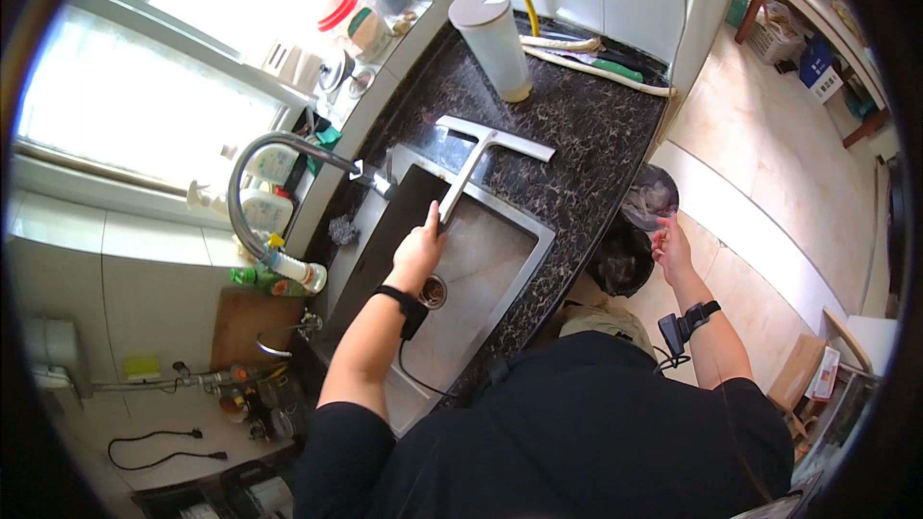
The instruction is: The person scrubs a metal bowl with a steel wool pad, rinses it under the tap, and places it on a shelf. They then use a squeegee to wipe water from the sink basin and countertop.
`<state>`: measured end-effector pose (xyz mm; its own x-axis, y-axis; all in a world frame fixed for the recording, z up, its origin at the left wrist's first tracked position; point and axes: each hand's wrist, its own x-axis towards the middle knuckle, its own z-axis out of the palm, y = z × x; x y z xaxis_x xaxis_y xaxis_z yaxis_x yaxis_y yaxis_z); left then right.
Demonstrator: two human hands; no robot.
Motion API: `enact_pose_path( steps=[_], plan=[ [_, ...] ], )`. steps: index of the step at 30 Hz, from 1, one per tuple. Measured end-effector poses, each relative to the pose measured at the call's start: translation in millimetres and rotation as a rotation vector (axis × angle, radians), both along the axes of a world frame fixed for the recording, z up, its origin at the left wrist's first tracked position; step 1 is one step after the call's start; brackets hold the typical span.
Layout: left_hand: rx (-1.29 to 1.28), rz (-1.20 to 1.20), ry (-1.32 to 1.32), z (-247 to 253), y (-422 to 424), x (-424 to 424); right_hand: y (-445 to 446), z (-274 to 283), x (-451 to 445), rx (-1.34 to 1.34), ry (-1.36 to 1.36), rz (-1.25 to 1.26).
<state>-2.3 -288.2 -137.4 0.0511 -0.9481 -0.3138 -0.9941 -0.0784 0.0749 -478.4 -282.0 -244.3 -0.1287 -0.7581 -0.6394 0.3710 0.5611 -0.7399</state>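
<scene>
My left hand grips the handle of a white squeegee, its index finger stretched along the handle. The squeegee's wide head rests on or just above the dark marbled countertop beyond the steel sink; I cannot tell if it touches. Wet-looking shine shows on the counter beside the head. My right hand is away from the counter, over the floor side near the bins, with nothing in it and its fingers loosely apart. Both wrists wear black straps with small devices.
A tall lidded plastic container stands near the back corner, beside a green-handled knife. The curved faucet arches left of the sink. Bottles and a red-lidded jar line the windowsill. Lined bins stand below the counter's edge.
</scene>
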Motion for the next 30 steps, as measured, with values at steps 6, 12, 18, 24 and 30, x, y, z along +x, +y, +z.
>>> enact_pose_path(
  steps=[6,12,18,24,30],
  plan=[
    [0.140,0.017,-0.147,80.1,75.9,32.3,-15.7,9.8,34.1,0.017,-0.029,0.232],
    [0.340,-0.079,-0.176,101.0,140.7,64.3,-35.5,9.5,59.1,-0.084,0.119,0.332],
    [0.219,0.014,0.045,97.0,173.3,51.0,-39.2,-24.1,59.6,-0.426,0.645,0.314],
    [0.027,-0.033,0.138,106.4,129.9,8.1,-57.4,-46.6,75.4,-0.095,0.820,0.261],
    [-0.217,-0.128,-0.014,52.6,37.9,2.3,-60.4,-34.3,103.4,0.006,0.772,0.331]
  ],
)
